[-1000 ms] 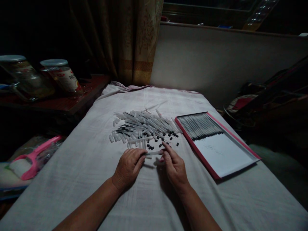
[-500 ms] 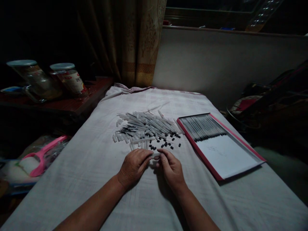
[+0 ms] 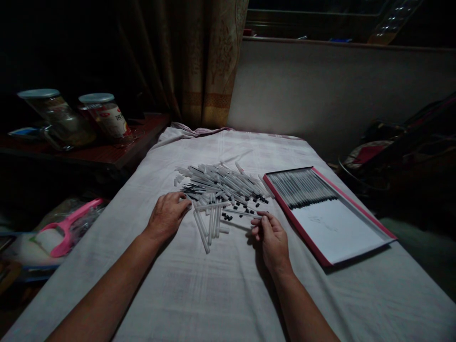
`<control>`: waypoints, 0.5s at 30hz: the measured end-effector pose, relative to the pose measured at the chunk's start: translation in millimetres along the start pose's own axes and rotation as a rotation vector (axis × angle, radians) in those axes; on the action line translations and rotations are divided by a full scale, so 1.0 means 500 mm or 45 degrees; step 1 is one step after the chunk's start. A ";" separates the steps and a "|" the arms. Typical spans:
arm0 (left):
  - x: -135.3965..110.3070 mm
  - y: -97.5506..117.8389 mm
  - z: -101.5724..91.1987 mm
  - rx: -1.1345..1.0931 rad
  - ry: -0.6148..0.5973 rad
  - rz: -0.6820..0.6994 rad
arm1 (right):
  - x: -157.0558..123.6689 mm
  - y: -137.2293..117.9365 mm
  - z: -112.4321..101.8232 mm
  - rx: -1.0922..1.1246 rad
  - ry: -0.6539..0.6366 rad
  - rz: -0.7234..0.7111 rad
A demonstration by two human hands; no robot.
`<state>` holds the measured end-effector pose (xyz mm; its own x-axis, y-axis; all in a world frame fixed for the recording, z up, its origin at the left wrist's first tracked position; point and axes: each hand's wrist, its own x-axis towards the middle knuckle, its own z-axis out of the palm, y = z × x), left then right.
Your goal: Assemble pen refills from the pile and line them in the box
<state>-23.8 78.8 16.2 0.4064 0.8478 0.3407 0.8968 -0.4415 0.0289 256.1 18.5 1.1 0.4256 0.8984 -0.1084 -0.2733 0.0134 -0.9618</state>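
My right hand [image 3: 273, 240] pinches the end of a thin, clear pen barrel [image 3: 240, 213], which points left over the small black plugs [image 3: 228, 217]. My left hand [image 3: 167, 213] is at the left edge of the pile, fingers curled together over the spot where small clear caps lie. What its fingertips hold, if anything, is hidden. Between the hands lie several loose clear barrels [image 3: 201, 230]. Behind them spreads the heap of clear pen parts [image 3: 221, 179], with dark-tipped refills [image 3: 192, 191] at its left side.
Right of the heap lies a shallow red-edged box [image 3: 351, 237], with a row of black-ended pens [image 3: 302, 186] in its far half. A white cloth [image 3: 171, 294] covers the table. On the dark side table stand lidded jars [image 3: 107, 118]. A pink-handled object [image 3: 67, 232] lies lower left.
My hands have moved apart from the front middle. The left went left and forward to the heap's edge; the right moved right, with a barrel now plainly visible in it.
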 end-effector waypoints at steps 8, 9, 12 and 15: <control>-0.004 0.037 -0.034 -0.606 0.106 -0.180 | -0.005 -0.008 -0.001 0.045 -0.014 0.094; -0.009 0.054 -0.035 -0.803 0.154 -0.269 | -0.007 -0.010 0.000 0.054 -0.027 0.103; -0.022 0.106 -0.030 -1.450 0.191 -0.634 | -0.019 -0.016 0.006 0.071 -0.080 0.126; -0.029 0.141 -0.023 -2.029 0.158 -1.056 | -0.032 -0.022 0.011 0.068 -0.126 0.139</control>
<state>31.4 32.0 24.2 -0.0955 0.9804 -0.1723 -0.2049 0.1501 0.9672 247.5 6.2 14.6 0.3042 0.9347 -0.1839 -0.3597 -0.0660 -0.9307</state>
